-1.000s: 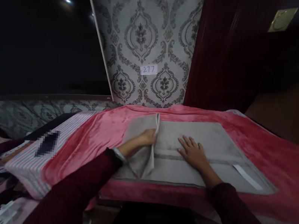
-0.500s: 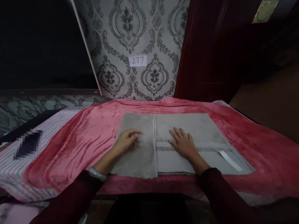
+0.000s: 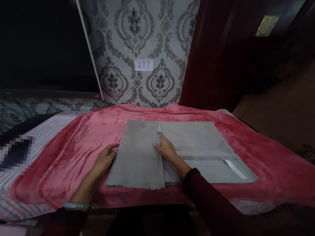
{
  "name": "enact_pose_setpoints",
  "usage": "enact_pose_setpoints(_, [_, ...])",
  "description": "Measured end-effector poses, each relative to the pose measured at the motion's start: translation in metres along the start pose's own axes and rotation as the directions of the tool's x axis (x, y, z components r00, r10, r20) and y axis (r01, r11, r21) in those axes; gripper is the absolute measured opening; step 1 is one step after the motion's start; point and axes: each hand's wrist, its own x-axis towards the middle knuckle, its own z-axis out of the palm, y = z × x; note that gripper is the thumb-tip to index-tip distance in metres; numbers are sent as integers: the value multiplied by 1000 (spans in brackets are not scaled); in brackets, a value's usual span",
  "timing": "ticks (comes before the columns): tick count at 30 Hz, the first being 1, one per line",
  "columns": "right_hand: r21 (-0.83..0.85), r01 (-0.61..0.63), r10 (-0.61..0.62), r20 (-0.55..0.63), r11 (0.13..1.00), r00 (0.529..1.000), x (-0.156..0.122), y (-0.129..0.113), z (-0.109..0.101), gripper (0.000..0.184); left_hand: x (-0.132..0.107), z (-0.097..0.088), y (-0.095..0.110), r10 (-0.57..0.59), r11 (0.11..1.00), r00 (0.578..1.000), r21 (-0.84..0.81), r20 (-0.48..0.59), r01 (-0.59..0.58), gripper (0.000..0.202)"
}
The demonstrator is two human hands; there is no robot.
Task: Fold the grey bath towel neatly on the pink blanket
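A flat grey fabric piece [image 3: 138,163], perhaps a cover, lies with its left part folded over as a flap. A white strip [image 3: 236,169] like a label sits on its right part. My right hand [image 3: 166,148] reaches across to the flap's inner edge and pinches it between thumb and fingers. At the outer left edge of the grey fabric is my left hand [image 3: 105,159], its fingers curled against that edge with the thumb on the near side. The fingertips of my left hand are partly hidden.
Beneath lies a rumpled pink blanket [image 3: 89,135] over a striped sheet [image 3: 56,134]. A dark screen [image 3: 39,35] stands at the left, before patterned wallpaper [image 3: 135,22] with a paper marked 277 [image 3: 143,64]. A brown box-like surface [image 3: 300,104] borders the right.
My right hand has moved left from lying spread on the right part to the flap's edge. My left hand has moved left, off the flap to its outer edge.
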Motion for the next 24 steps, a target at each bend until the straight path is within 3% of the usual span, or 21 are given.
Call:
enact_pose_setpoints(5, [50,49,-46,-57,998,997,22,-6,1,62,0,6,-4,63,996,998,58,-1,-63,53])
enact_pose_setpoints(9, [61,50,-39,-177,997,983,32,18,-17,64,-11,17,-5,229,947,972,221,43,-233,47])
enact_pose_setpoints(12, [64,-32,41,-142,997,989,28,42,-20,65,-22,27,-1,303,873,949,375,83,-312,47])
enact_pose_setpoints(17, [103,-44,56,-115,994,992,19,64,-11,63,-31,33,-1,319,850,947,430,39,-304,53])
enact_pose_setpoints(24, [147,-36,54,-118,988,992,24,61,-14,59,-31,32,-4,244,908,970,348,10,-232,54])
